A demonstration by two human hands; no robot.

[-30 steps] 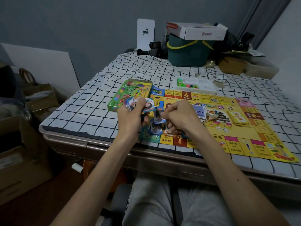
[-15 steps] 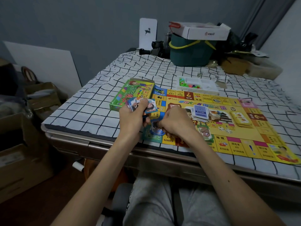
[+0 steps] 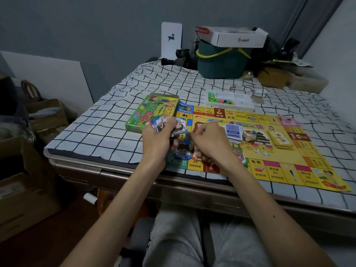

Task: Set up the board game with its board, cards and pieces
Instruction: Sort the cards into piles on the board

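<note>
A yellow game board (image 3: 285, 162) lies flat on the checked tablecloth. My left hand (image 3: 157, 139) holds a fanned stack of picture cards (image 3: 167, 125) over the board's near left corner. Beside it, my right hand (image 3: 209, 140) has its fingers curled at the stack's edge; what they pinch is hidden. Several picture cards (image 3: 183, 151) lie on the board under my hands. A blue card pile (image 3: 234, 132) and a yellow card pile (image 3: 281, 140) sit in the board's middle, with two white dice (image 3: 262, 152) between them.
The green game box (image 3: 152, 112) lies left of the board. A white tray of coloured pieces (image 3: 229, 101) sits behind the board. A green bucket (image 3: 221, 62) with a white carton on top stands at the table's back. Cardboard boxes (image 3: 25, 189) fill the floor at left.
Both hands stay over the board's near left corner. My right hand has shifted slightly back toward the card stack in my left hand.
</note>
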